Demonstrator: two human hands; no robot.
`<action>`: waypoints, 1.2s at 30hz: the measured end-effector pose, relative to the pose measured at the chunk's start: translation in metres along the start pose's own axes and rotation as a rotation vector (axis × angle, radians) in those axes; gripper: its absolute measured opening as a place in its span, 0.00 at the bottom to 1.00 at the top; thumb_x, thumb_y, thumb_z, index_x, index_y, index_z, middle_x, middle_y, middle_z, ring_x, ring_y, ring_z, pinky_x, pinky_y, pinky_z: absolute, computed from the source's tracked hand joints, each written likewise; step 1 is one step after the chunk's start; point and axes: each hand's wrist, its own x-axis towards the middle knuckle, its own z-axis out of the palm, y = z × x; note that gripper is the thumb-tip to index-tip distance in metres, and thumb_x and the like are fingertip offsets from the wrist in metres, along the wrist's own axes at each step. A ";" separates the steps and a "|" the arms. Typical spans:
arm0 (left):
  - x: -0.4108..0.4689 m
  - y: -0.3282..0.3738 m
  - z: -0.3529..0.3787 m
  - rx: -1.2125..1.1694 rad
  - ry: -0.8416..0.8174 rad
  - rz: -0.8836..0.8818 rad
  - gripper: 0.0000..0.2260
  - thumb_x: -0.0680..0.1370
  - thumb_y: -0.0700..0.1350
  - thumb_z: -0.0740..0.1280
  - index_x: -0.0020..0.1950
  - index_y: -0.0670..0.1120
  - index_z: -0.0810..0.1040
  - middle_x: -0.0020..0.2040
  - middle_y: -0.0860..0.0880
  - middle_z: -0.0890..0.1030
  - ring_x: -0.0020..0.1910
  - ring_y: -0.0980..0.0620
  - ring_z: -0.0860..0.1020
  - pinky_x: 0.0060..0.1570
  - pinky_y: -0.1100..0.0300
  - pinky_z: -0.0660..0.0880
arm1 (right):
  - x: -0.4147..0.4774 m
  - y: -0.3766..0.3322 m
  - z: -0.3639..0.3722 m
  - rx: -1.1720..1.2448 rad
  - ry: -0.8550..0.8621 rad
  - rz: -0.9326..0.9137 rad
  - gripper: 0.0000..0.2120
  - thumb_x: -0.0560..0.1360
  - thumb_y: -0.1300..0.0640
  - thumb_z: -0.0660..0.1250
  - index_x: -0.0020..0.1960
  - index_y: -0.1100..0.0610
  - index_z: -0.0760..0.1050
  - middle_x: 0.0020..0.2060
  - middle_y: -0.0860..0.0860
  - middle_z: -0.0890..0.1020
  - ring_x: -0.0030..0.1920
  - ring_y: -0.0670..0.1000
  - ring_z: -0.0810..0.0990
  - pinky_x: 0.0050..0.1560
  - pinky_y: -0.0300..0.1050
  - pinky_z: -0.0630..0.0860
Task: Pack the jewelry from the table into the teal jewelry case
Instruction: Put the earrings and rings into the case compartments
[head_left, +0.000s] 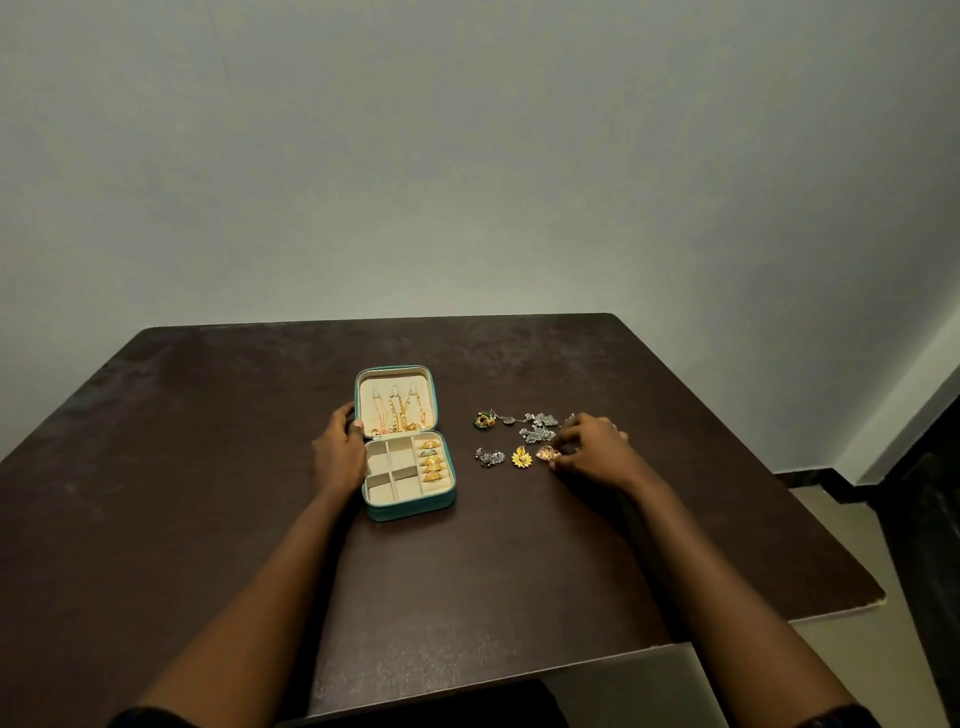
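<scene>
The teal jewelry case (410, 506) lies open in the middle of the dark wooden table (208, 467), its lid flat behind the base, gold chains (399, 413) hung in the lid and gold rings (432, 461) seated in the right-hand roll. The 2 columns of beige compartments beside the rings look bare. The left hand (337, 452) curls round the case's left edge at the hinge, thumb on the lid rim, steadying it. The right hand (592, 449) is well to the right among the loose pieces, thumb and fingertips bent in a pinch on an amber-gold earring (547, 453); how firmly it is held I cannot tell. Just beside it lie a gold flower earring (521, 458), silver earrings (537, 434) and, farther left, a green and gold piece (485, 419). The likely trouble is the pinch itself: a small flat piece on a hard top can slip from the fingertips and skid or drop off the near edge on the way across. The curled fingers also sit close to the silver earrings, so a careless lift could drag or scatter them. A hook might snag a neighbour too.
</scene>
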 end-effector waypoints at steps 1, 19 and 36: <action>0.000 0.000 0.000 -0.002 0.002 0.001 0.17 0.81 0.42 0.56 0.70 0.46 0.68 0.64 0.40 0.76 0.61 0.41 0.75 0.58 0.50 0.71 | 0.000 0.000 0.000 0.040 -0.004 -0.009 0.13 0.70 0.48 0.71 0.54 0.49 0.81 0.60 0.48 0.74 0.65 0.53 0.67 0.65 0.52 0.61; 0.000 0.000 -0.001 -0.007 -0.004 -0.007 0.17 0.81 0.42 0.56 0.70 0.47 0.68 0.64 0.41 0.76 0.61 0.42 0.75 0.57 0.51 0.71 | 0.035 -0.010 -0.003 -0.111 -0.035 -0.026 0.09 0.74 0.56 0.69 0.54 0.49 0.79 0.56 0.49 0.78 0.64 0.54 0.70 0.60 0.53 0.63; -0.002 0.005 -0.007 -0.174 0.024 -0.111 0.14 0.80 0.42 0.59 0.63 0.46 0.76 0.61 0.44 0.79 0.59 0.45 0.76 0.58 0.52 0.73 | 0.014 0.016 -0.012 0.561 0.334 0.150 0.03 0.75 0.66 0.65 0.47 0.62 0.76 0.41 0.52 0.79 0.38 0.54 0.78 0.29 0.40 0.74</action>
